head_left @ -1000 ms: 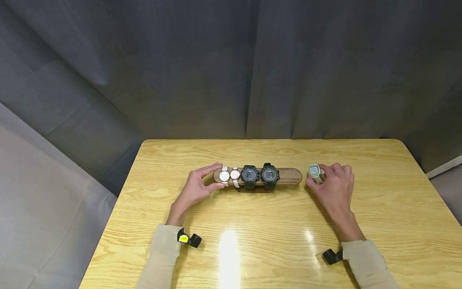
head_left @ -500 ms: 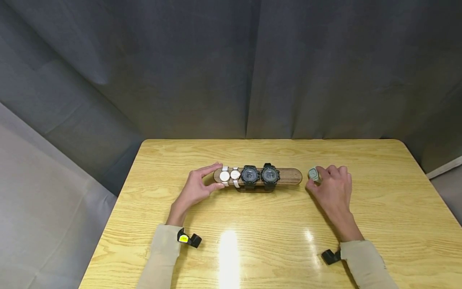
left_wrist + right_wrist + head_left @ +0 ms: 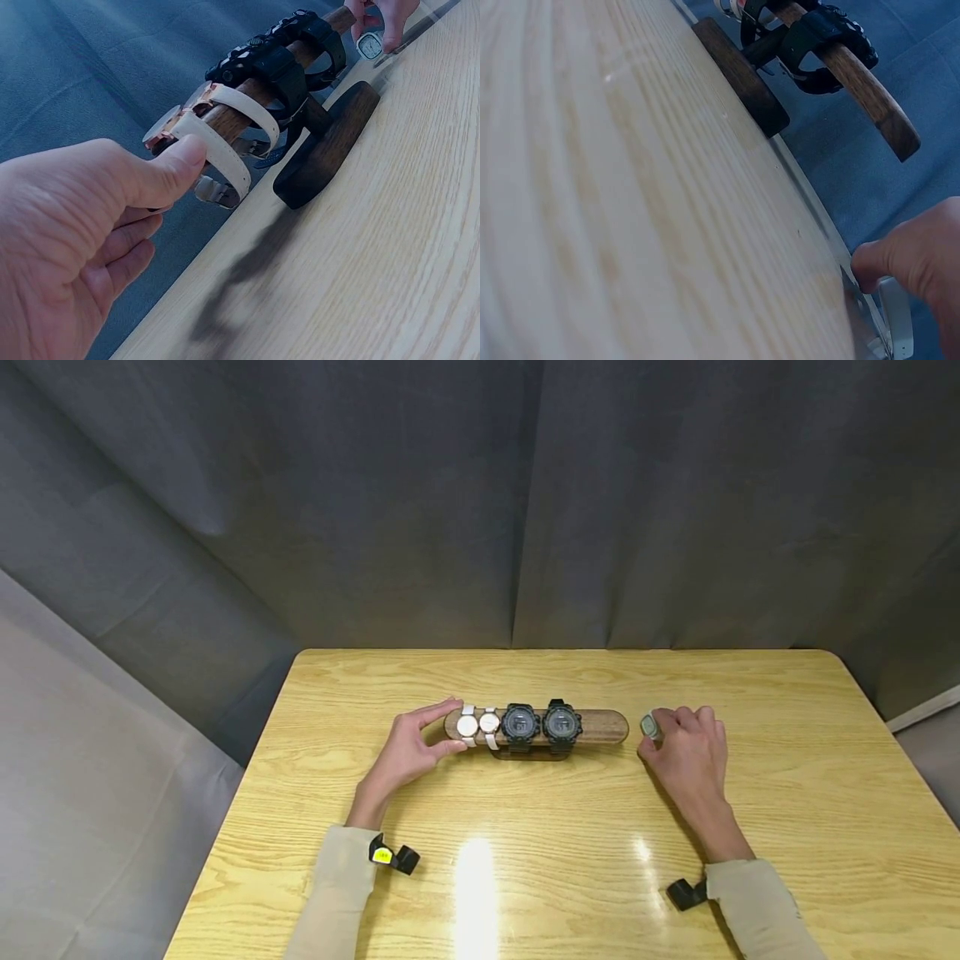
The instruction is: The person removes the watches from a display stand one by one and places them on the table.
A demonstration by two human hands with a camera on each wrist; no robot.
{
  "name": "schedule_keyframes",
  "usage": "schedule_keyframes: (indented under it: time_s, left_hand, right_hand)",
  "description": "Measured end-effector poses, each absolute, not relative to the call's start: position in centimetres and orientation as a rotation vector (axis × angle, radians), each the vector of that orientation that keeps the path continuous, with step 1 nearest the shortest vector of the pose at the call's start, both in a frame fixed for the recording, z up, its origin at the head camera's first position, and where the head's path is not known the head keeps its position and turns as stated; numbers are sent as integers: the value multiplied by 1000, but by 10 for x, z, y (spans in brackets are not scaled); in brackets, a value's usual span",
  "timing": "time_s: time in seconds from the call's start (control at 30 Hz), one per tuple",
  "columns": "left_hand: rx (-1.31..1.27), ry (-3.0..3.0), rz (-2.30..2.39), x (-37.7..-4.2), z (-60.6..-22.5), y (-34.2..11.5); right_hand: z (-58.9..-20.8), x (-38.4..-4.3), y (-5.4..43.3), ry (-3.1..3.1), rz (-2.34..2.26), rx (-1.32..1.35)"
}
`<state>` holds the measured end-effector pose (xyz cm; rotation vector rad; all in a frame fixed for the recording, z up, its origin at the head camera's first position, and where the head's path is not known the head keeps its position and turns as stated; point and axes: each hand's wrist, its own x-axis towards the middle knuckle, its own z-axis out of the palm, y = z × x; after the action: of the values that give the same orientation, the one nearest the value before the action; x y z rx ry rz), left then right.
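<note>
A wooden watch stand [image 3: 604,727] carries a row of watches. My left hand [image 3: 407,748] grips its left end between thumb and fingers, the thumb lying against the strap of the outermost white-strapped watch [image 3: 217,154]. Beside it is a second white-strapped watch [image 3: 490,723], then one black digital watch [image 3: 520,723] and another black watch [image 3: 562,724]. Off the stand's bare right end, my right hand [image 3: 688,758] pinches a pale green watch [image 3: 650,727] with a squarish face. Much of that watch's strap is hidden behind the fingers.
The stand's dark wooden foot [image 3: 330,150] rests on the wood-grain table [image 3: 562,843]. A grey curtain [image 3: 450,527] hangs behind the table's far edge. Small black wrist cameras [image 3: 687,893] are fixed at both cuffs.
The pale green watch has turned and sunk lower in my right hand, its face showing smaller. The right hand has shifted slightly; the left hand and stand have stayed still.
</note>
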<state>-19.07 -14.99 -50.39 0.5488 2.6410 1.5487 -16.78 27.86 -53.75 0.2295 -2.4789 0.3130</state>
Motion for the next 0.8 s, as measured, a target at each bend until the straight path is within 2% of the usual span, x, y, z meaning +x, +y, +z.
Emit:
schedule_keyframes:
  time_s: [0.8]
  left_hand:
    - [531, 2623, 1542, -191, -502, -150]
  right_hand:
    - [-536, -166, 277, -2579, 296, 206]
